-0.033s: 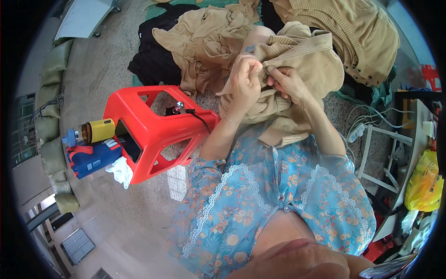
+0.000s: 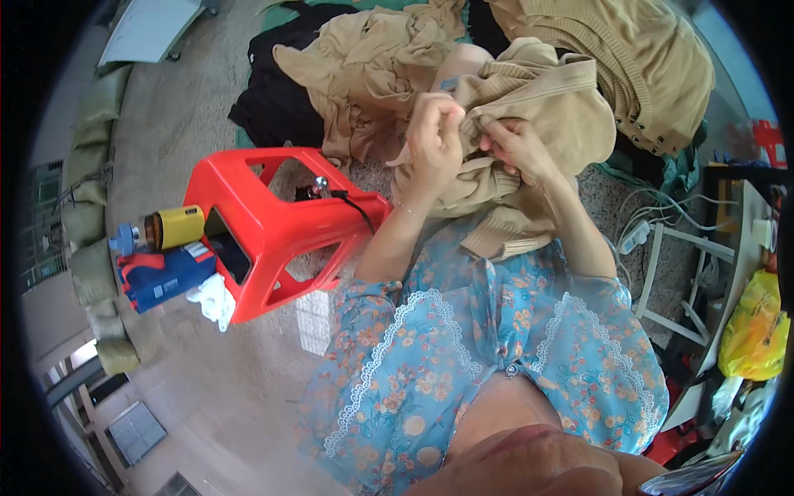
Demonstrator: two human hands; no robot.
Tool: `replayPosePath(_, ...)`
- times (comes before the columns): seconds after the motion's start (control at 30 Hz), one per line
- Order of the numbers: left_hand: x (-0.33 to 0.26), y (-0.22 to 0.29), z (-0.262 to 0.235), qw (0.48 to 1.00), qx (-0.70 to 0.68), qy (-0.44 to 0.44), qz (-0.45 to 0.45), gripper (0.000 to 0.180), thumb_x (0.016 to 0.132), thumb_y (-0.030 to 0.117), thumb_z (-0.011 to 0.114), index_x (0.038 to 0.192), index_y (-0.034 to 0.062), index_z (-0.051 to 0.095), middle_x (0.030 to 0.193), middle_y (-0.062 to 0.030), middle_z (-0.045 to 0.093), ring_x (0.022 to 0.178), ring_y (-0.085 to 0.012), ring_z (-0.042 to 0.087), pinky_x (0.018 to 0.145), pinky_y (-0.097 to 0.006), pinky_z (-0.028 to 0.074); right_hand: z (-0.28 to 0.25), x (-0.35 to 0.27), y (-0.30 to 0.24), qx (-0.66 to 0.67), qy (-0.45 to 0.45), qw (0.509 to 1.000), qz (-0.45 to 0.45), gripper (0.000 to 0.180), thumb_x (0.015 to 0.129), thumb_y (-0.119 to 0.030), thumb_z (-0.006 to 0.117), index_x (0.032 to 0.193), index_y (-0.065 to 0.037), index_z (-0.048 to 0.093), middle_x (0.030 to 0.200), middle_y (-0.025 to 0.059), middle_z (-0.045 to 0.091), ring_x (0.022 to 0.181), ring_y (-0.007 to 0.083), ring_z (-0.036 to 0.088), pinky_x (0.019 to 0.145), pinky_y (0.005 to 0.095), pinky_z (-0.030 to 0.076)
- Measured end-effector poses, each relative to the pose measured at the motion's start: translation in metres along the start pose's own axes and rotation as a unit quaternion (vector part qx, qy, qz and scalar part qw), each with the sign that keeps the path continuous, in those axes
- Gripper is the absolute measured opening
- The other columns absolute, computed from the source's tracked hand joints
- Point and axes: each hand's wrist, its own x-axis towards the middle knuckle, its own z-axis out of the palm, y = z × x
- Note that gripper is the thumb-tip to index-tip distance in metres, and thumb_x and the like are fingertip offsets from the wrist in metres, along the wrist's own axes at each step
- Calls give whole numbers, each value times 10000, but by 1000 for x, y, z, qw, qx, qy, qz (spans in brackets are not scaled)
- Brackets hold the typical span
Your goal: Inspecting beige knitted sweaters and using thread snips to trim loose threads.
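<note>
Tan garment (image 2: 571,107), right fingers (image 2: 506,142) pinching cloth, left fingers (image 2: 429,117) farther off

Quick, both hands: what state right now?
Left hand: fingers curled, near the tan knit garment; whether it grips anything can't be told.
Right hand: closed, pinching the tan knit garment.

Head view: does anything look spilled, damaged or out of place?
Nothing looks spilled or damaged. One untidy spot: white cables trail in loose loops beside the white frame, on the person's right. The tan garment in the right hand is bunched; no tear shows.
</note>
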Motion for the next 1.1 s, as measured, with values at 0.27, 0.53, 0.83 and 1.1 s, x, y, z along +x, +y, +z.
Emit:
replayPosePath(0.27,-26,-70,-110,896,-59,330,-292,160,862,81,645,930,43,505,820,-35,547,571,-93,519,481,-223,404,-49,-34,5,235,67,930,-274,383,982,-395,460,1070,-46,590,616,-40,430,458,53,298,436,214,275)
replayPosePath(0.53,-168,-104,-118,893,167,-65,-413,396,939,374,554,856,4,670,762,-39,653,648,-122,588,591,-275,467,17,-37,-15,-129,66,932,-331,142,872,-135,667,951,-17,672,780,12,637,767,104,581,739,239,466)
replayPosePath(0.83,-138,-56,-120,763,-221,10,-607,299,922,271,559,1073,17,603,1031,-88,653,922,-192,638,768,-319,506,39,-49,10,-392,-117,864,-295,193,805,-73,688,976,4,643,852,155,636,739,253,635,673,335,498)
replayPosePath(1.1,28,16,-136,799,-483,268,-238,315,935,213,496,1172,21,573,1157,-100,630,1073,-247,605,944,-400,472,-1,-49,-15,-287,137,835,-448,194,831,-79,683,1009,-5,654,984,88,668,865,177,643,753,280,495)
